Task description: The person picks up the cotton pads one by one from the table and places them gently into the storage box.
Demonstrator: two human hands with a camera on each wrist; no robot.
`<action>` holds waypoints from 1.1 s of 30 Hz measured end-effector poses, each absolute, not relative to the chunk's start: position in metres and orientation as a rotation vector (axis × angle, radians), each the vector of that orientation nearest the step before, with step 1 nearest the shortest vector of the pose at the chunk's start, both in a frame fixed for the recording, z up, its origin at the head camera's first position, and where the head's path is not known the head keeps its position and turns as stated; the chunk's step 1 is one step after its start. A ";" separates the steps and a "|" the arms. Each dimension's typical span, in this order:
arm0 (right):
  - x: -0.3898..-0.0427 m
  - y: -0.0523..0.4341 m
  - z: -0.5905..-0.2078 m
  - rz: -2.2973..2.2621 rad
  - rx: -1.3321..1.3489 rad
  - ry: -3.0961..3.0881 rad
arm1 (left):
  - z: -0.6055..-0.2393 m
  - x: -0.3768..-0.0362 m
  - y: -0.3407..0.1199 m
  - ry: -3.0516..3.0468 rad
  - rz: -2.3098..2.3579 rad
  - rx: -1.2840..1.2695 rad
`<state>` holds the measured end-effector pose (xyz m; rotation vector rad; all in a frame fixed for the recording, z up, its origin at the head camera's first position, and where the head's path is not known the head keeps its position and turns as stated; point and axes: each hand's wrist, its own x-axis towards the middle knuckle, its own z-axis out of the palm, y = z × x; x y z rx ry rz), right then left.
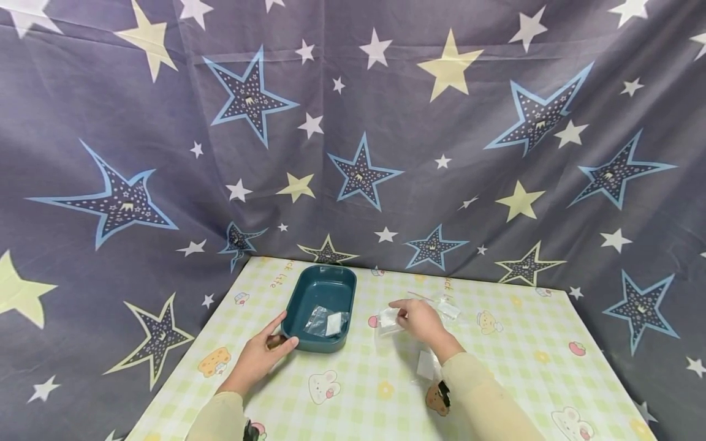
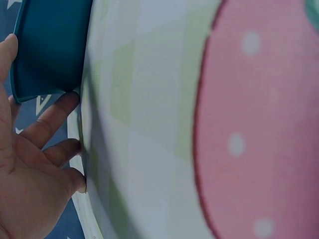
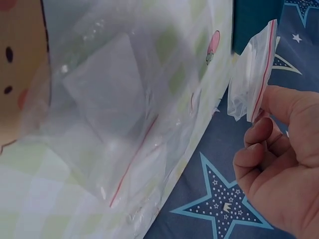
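A deep teal rectangular tray (image 1: 292,294) stands at the table's left side, with a small clear zip bag (image 1: 317,321) holding a white piece inside it. My left hand (image 1: 258,360) holds the tray's near left corner, thumb on the near wall and fingers along the left side. My right hand (image 1: 421,321) pinches another zip bag (image 3: 246,74) by its red-striped edge. It hangs right of the tray, with something white inside. Below that hand lies a zip bag (image 3: 107,94) with a white square in it. More clear bags (image 1: 448,309) lie just beyond the hand.
A green-and-white checked cloth (image 1: 353,416) with cartoon prints covers the table. Behind and at both sides hangs a dark curtain (image 1: 309,226) patterned with stars, close to the table's back edge.
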<state>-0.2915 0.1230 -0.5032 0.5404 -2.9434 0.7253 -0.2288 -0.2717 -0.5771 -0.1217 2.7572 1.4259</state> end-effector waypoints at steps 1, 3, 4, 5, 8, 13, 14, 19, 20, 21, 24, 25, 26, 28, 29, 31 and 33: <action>-0.292 0.124 -0.503 0.728 0.535 -2.943 | -0.577 -0.229 -0.272 2.757 1.426 -0.122; -0.292 0.126 -0.503 0.725 0.529 -2.936 | -0.577 -0.229 -0.271 2.757 1.425 -0.123; -0.293 0.127 -0.503 0.731 0.523 -2.935 | -0.577 -0.229 -0.271 2.756 1.426 -0.124; -0.293 0.128 -0.502 0.738 0.518 -2.933 | -0.576 -0.229 -0.271 2.754 1.426 -0.125; -0.292 0.131 -0.503 0.755 0.508 -2.934 | -0.576 -0.228 -0.271 2.753 1.427 -0.129; -0.293 0.136 -0.501 0.756 0.491 -2.942 | -0.575 -0.228 -0.269 2.757 1.425 -0.126; -0.293 0.137 -0.501 0.756 0.487 -2.945 | -0.575 -0.228 -0.269 2.756 1.427 -0.131; -0.295 0.142 -0.498 0.762 0.466 -2.951 | -0.576 -0.229 -0.269 2.758 1.429 -0.138; -0.295 0.142 -0.497 0.757 0.465 -2.948 | -0.576 -0.229 -0.269 2.753 1.433 -0.146; -0.296 0.143 -0.497 0.757 0.464 -2.946 | -0.576 -0.230 -0.269 2.754 1.431 -0.143; -0.296 0.145 -0.496 0.756 0.467 -2.940 | -0.576 -0.230 -0.270 2.749 1.432 -0.144; -0.296 0.145 -0.496 0.760 0.466 -2.941 | -0.576 -0.229 -0.270 2.749 1.432 -0.142; -0.297 0.146 -0.495 0.760 0.467 -2.939 | -0.576 -0.229 -0.271 2.748 1.432 -0.141; -0.297 0.146 -0.495 0.767 0.466 -2.940 | -0.576 -0.229 -0.271 2.747 1.432 -0.139; -0.296 0.146 -0.495 0.770 0.467 -2.940 | -0.576 -0.229 -0.271 2.745 1.433 -0.139; -0.297 0.146 -0.495 0.769 0.468 -2.939 | -0.577 -0.229 -0.271 2.745 1.433 -0.141; -0.297 0.147 -0.495 0.768 0.475 -2.935 | -0.577 -0.229 -0.271 2.746 1.434 -0.142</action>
